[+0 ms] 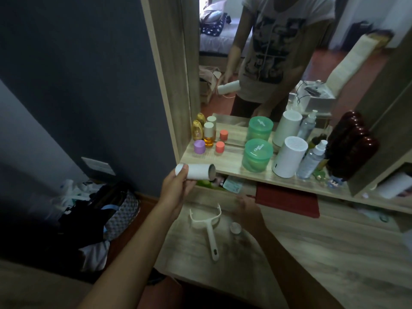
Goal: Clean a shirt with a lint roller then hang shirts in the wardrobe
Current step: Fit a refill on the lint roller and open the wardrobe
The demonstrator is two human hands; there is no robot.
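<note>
We see the left hand (176, 190) raised in front of the shelf edge, its fingers (181, 173) wrapped around a white lint roll (197, 171) held sideways, the open cardboard core facing right. The roll is off its holder: the white lint roller handle (209, 228) lies flat on the wooden counter (312, 264) below, its forked end pointing toward the shelf and its grip toward us. The right hand (246, 211) rests low at the front edge of a drawer (214, 197) beneath the shelf; we cannot tell whether its fingers are closed on anything, since they are blurred and partly hidden. A small round lid or jar (235, 227) sits on the counter just beside that wrist. On the shelf (231, 161) against the mirror (267, 52) stand a green tub (256, 156) whose lid carries white writing that seems to begin "Cha", the rest too soft to read, a white cylinder with a grilled top (289, 157), a clear spray bottle (312, 159), a purple-capped jar (199, 146), a coral-capped jar (220, 146), an amber bottle with a white cap (209, 134) and a yellow bottle (196, 130). The mirror shows a person in a printed T-shirt holding the same roll. No other label is legible. A red cloth (287, 200) hangs from the shelf's underside, and bags (100, 210) lie piled on the floor at left.
</note>
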